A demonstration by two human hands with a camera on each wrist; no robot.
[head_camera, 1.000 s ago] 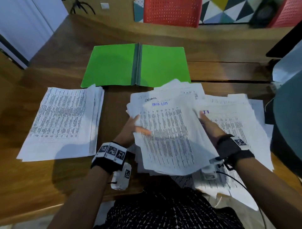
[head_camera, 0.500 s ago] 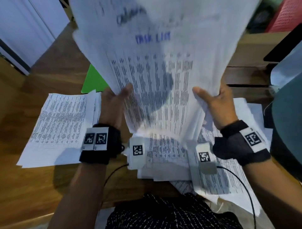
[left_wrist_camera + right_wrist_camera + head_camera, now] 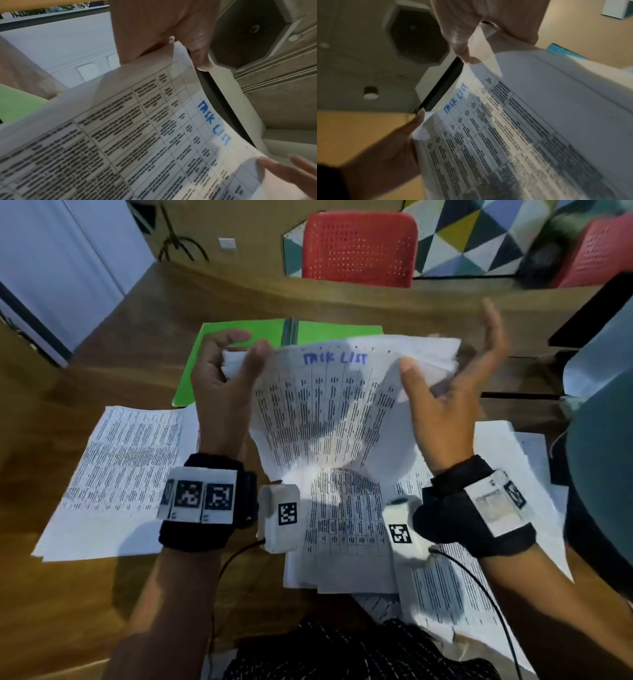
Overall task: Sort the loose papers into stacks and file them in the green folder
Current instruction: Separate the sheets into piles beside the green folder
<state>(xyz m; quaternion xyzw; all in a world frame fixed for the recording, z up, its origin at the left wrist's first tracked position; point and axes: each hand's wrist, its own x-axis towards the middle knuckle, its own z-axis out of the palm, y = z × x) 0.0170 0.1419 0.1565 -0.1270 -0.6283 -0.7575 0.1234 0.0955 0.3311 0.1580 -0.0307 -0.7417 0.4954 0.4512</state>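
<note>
I hold a bundle of printed papers [image 3: 329,412] upright over the table, a sheet headed "TASK LIST" in blue facing me. My left hand [image 3: 246,345] pinches its upper left corner [image 3: 178,54] between thumb and fingers. My right hand [image 3: 448,361] holds the upper right corner [image 3: 481,54], thumb in front, fingers behind. The bundle's lower edge meets a loose pile of papers [image 3: 346,529] below. The green folder [image 3: 236,337] lies open flat behind my hands, partly hidden. A sorted stack [image 3: 126,470] lies to the left.
More loose sheets [image 3: 513,460] spread to the right, some overhanging the wooden table's front edge [image 3: 68,628]. A grey-blue object [image 3: 603,446] stands close on the right. A red chair [image 3: 359,248] is behind the table. Cables run from my wrist cameras.
The bundle came off the loose pile and rose close to my face. It now sits lower, and both hands have slid from its sides to its top corners.
</note>
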